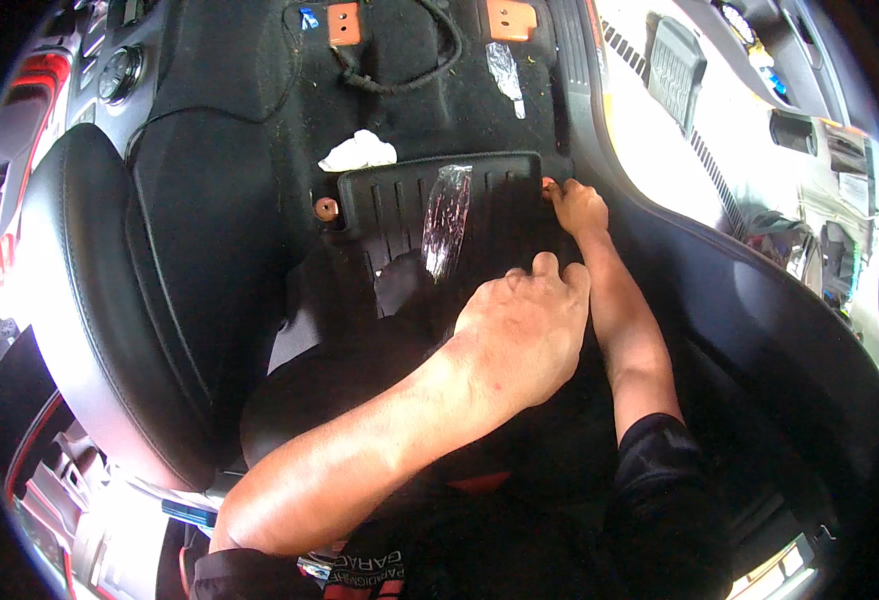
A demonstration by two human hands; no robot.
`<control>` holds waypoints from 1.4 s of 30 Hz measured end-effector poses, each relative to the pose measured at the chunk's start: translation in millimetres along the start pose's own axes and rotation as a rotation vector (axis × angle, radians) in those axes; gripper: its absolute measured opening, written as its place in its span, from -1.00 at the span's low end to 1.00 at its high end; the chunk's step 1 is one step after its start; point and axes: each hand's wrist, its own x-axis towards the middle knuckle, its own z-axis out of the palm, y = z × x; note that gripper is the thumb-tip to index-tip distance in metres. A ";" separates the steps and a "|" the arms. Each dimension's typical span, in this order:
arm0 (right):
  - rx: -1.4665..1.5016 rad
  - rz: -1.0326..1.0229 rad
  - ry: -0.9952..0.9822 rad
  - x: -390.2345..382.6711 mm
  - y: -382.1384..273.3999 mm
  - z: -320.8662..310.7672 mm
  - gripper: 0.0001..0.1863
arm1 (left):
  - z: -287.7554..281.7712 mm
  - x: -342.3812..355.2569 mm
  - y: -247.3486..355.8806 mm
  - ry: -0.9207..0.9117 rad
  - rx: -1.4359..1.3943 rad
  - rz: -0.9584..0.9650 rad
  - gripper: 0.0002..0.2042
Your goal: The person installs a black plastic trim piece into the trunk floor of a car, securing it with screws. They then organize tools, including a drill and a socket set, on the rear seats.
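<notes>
Mat: a black ribbed rubber floor mat is seen laid on the dark carpet beside the seat
Left hand: pressed flat on the mat's near part, fingers loosely curled, nothing gripped
Right hand: fingers pinched at the mat's far right corner
Handling: judged floppy, fairly heavy; best taken by its raised rim
Litter: a clear wrapper on the mat, crumpled paper just beyond

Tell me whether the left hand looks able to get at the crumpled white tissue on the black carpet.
Probably yes. The left hand rests on the ribbed black rubber floor mat, and the crumpled white tissue lies just past the mat's far edge, uncovered, with nothing standing between.
</notes>
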 end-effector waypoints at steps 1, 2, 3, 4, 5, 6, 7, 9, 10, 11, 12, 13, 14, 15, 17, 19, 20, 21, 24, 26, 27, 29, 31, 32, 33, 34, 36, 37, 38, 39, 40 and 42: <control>0.004 -0.028 0.025 -3.6 -0.2 -1.3 -0.56 | -0.5 0.0 0.6 0.001 -0.001 -0.001 -0.75; 0.008 -0.057 0.050 -4.9 -0.8 -2.1 -0.55 | -1.1 0.2 1.2 0.001 -0.002 -0.003 -0.74; 0.000 -0.115 0.080 -3.4 6.8 1.3 -0.54 | -0.4 0.4 3.6 -0.023 -0.009 0.005 -0.74; -0.006 -0.179 0.107 -0.6 15.7 9.6 -0.54 | 1.3 -0.1 5.3 -0.047 -0.016 0.006 -0.73; -0.012 -0.243 0.135 3.5 25.5 16.0 -0.53 | 2.9 -0.3 6.9 -0.071 -0.022 0.007 -0.72; -0.035 -0.223 0.118 4.8 25.0 16.7 -0.53 | 4.7 -1.2 5.5 -0.081 -0.009 0.017 -0.72; -0.059 -0.204 0.102 5.9 24.5 17.2 -0.53 | 6.5 -1.8 4.1 -0.091 0.004 0.027 -0.71; -0.102 -0.119 0.015 1.7 7.3 3.7 -0.47 | 10.2 -0.3 2.0 -0.093 0.025 0.027 -0.70; -0.089 -0.074 -0.005 2.8 2.3 6.4 -0.45 | 12.0 -0.1 0.8 -0.087 0.026 0.028 -0.70; -0.076 -0.030 -0.026 4.4 -0.9 7.9 -0.42 | 13.9 -0.7 -0.3 -0.081 0.029 0.029 -0.70; -0.069 0.025 -0.045 3.5 0.3 5.8 -0.40 | 12.5 -0.7 0.7 -0.076 0.027 0.042 -0.70; -0.104 0.007 -0.035 1.4 1.6 4.5 -0.35 | 11.2 -0.2 1.9 -0.067 0.005 0.027 -0.72; -0.096 -0.006 -0.001 1.1 -0.9 5.4 -0.37 | 9.4 -0.9 0.4 -0.056 -0.002 0.041 -0.72; -0.091 -0.017 0.031 -2.8 -4.5 1.4 -0.39 | 9.9 -1.2 0.0 -0.047 -0.013 0.056 -0.73; -0.048 -0.091 0.087 -3.6 -4.6 2.6 -0.41 | 11.1 -1.5 -0.5 -0.038 -0.022 0.070 -0.74; 0.022 -0.199 0.145 -0.7 6.0 9.8 -0.42 | 11.3 0.1 -0.7 -0.043 -0.017 0.089 -0.74; 0.018 -0.198 0.132 2.3 9.8 13.7 -0.44 | 11.4 -0.3 -1.3 -0.038 -0.013 0.096 -0.74; 0.016 -0.201 0.120 5.2 8.5 13.3 -0.46 | 11.0 -1.8 -2.1 -0.031 -0.007 0.099 -0.74; -0.023 -0.066 0.027 9.0 5.4 10.3 -0.53 | 9.6 -2.8 -1.7 -0.044 0.000 0.099 -0.74; -0.047 0.006 -0.020 9.7 3.8 7.3 -0.56 | 8.4 -3.2 -0.7 -0.046 0.005 0.099 -0.74; -0.053 0.011 -0.028 9.3 4.6 8.5 -0.56 | 9.1 -4.0 -0.8 -0.041 0.009 0.101 -0.74; -0.021 -0.044 0.040 6.8 6.5 11.8 -0.56 | 10.3 -4.6 -1.7 -0.021 0.015 0.113 -0.75; 0.063 -0.165 0.186 -0.5 5.0 16.8 -0.55 | 9.7 -5.3 -3.7 0.007 0.022 0.130 -0.76; 0.081 -0.204 0.204 1.6 7.5 21.7 -0.54 | 9.4 -5.2 -4.9 -0.002 0.013 0.123 -0.76; 0.099 -0.237 0.225 3.2 11.8 24.6 -0.53 | 7.0 -4.9 -5.4 -0.014 0.004 0.121 -0.76; 0.116 -0.270 0.245 5.4 15.6 27.6 -0.52 | 5.3 -5.1 -5.8 -0.025 -0.004 0.119 -0.76; 0.044 -0.089 0.106 10.0 12.3 25.7 -0.49 | 5.5 -6.4 -8.3 0.002 -0.046 0.116 -0.76; 0.010 -0.006 0.035 10.5 6.3 20.9 -0.48 | 5.9 -7.5 -10.1 0.018 -0.065 0.108 -0.75; 0.010 0.006 0.005 10.0 2.0 15.4 -0.47 | 5.9 -7.6 -13.2 0.035 -0.074 0.111 -0.75; 0.013 0.015 -0.026 7.6 -2.2 7.7 -0.46 | 1.8 -6.8 -14.7 0.053 -0.079 0.110 -0.74; 0.017 0.022 -0.057 5.5 -6.7 4.9 -0.46 | -2.4 -5.6 -16.9 0.071 -0.083 0.108 -0.73; 0.191 -0.153 0.111 11.4 2.6 20.8 -0.63 | -23.6 -4.4 -19.8 0.171 -0.138 0.121 -0.82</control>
